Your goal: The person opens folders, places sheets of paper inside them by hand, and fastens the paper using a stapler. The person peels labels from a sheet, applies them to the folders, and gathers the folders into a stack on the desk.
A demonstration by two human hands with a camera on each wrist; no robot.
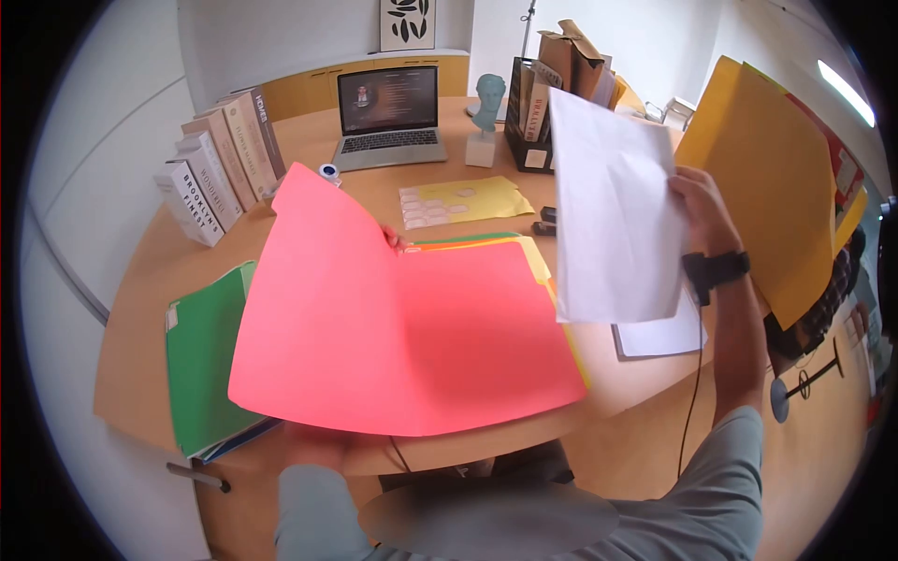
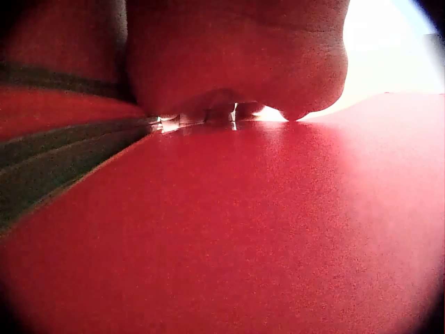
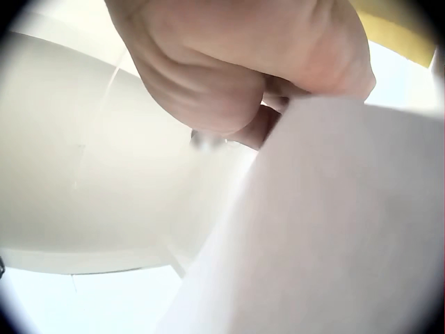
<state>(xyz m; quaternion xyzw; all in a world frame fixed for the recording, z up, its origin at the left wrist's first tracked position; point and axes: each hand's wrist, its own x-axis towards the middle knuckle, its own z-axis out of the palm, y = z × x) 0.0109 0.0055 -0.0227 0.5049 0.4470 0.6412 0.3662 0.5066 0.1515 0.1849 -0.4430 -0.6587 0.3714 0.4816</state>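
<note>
A pink file folder (image 1: 486, 327) lies spread in front of me, its right half on a stack of folders and its left flap raised. My left hand (image 1: 395, 239) is mostly hidden behind that flap; only fingertips show at the top edge near the crease. In the left wrist view the hand (image 2: 236, 56) bulges close over the pink surface, and I cannot tell whether it grips it. My right hand (image 1: 703, 208) holds up white paper (image 1: 617, 215) by its right edge, between thumb and fingers. More white paper (image 1: 659, 338) lies on the table below it.
Green folders (image 1: 210, 355) lie at the left. Behind are a yellow envelope (image 1: 468, 201), a black stapler (image 1: 544, 224), an open laptop (image 1: 391, 122), a bust (image 1: 486, 103) and upright books (image 1: 215, 168). Large yellow folders (image 1: 767, 178) stand up beyond my right arm.
</note>
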